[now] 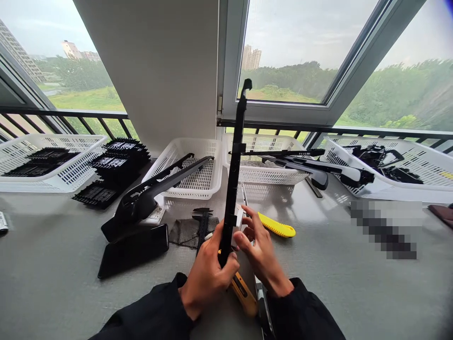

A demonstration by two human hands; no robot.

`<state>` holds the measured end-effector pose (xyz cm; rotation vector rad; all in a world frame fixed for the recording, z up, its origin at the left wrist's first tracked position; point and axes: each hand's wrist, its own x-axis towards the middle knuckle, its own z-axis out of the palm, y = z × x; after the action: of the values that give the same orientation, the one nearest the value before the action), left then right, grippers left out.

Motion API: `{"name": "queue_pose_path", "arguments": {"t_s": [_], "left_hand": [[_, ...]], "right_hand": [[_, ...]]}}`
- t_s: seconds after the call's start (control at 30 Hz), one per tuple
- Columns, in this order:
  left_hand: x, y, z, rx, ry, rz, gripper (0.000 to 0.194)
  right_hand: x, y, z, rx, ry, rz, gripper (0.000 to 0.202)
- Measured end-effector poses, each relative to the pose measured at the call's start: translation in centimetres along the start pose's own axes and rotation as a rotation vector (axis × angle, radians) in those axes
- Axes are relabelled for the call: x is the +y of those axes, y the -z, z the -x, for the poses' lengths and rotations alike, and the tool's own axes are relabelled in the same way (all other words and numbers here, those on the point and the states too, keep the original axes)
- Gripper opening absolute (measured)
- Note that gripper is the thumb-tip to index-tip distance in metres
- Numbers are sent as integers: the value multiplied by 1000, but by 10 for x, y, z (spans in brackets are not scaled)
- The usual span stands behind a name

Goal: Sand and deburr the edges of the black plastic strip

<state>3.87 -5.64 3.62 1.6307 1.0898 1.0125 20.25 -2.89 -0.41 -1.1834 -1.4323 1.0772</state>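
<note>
A long, narrow black plastic part (pixel 235 174) stands nearly upright in front of me, its hooked tip at the top. My left hand (pixel 210 271) is closed round its lower end. Just right of the part, my right hand (pixel 260 250) has its fingers apart and bent, near a small white object (pixel 238 221) partly hidden behind the part. A yellow-handled tool (pixel 244 295) lies below my hands, beside a metal strip. Behind them are a black caliper (pixel 203 226) on a dark cloth (pixel 184 233) and a bright yellow cutter (pixel 278 225).
White baskets (pixel 208 190) line the back of the grey table (pixel 318 293). Long black parts (pixel 141 200) lean on one, left of centre, near a black phone (pixel 134 252). Black grid pieces (pixel 116 165) are stacked at left; more long parts (pixel 318 172) rest at right.
</note>
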Motion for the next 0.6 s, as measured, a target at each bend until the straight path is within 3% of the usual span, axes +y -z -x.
{"name": "queue_pose_path", "arguments": {"t_s": [0.23,0.47,0.6], "left_hand": [[-3,1,-3,-23,66,8,50],[0,-1,1,-61,102,120,25],[1,0,5,-125,218,404,52]], "right_hand": [[-7,-2,3,-82,149,-21,99],[2,2,-4,74,-97,35,85],[1,8,-3,84,-44,48,82]]}}
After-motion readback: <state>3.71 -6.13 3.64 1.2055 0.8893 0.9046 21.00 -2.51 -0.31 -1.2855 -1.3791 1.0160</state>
